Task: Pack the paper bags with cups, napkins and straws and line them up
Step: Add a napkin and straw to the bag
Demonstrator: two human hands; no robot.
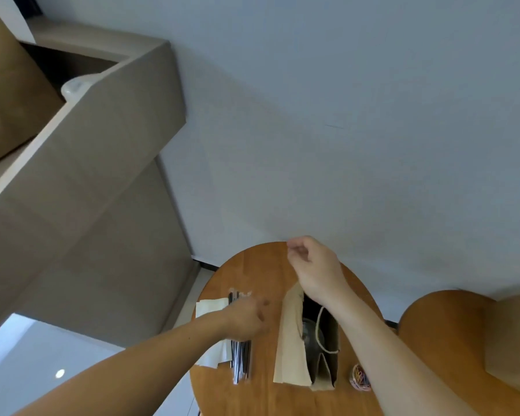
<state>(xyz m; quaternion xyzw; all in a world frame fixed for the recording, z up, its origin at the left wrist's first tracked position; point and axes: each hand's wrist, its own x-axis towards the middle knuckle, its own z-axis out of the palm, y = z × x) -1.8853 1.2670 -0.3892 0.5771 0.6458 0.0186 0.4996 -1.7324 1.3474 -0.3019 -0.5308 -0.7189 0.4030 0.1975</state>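
On the round wooden table [246,271], one paper bag [291,340] stands open with a clear cup [311,331] inside, while the napkins [210,307] and wrapped straws [240,361] lie just left of it, so I judge the packing barely begun. The left hand [246,319] is blurred over the straws and the right hand [312,265] is curled beyond the bag; I cannot tell what either grasps.

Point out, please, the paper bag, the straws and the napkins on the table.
paper bag [291,349]: head view, pale outer side panel.
straws [240,361]: head view, near end of the bundle.
napkins [210,307]: head view, far white sheet.
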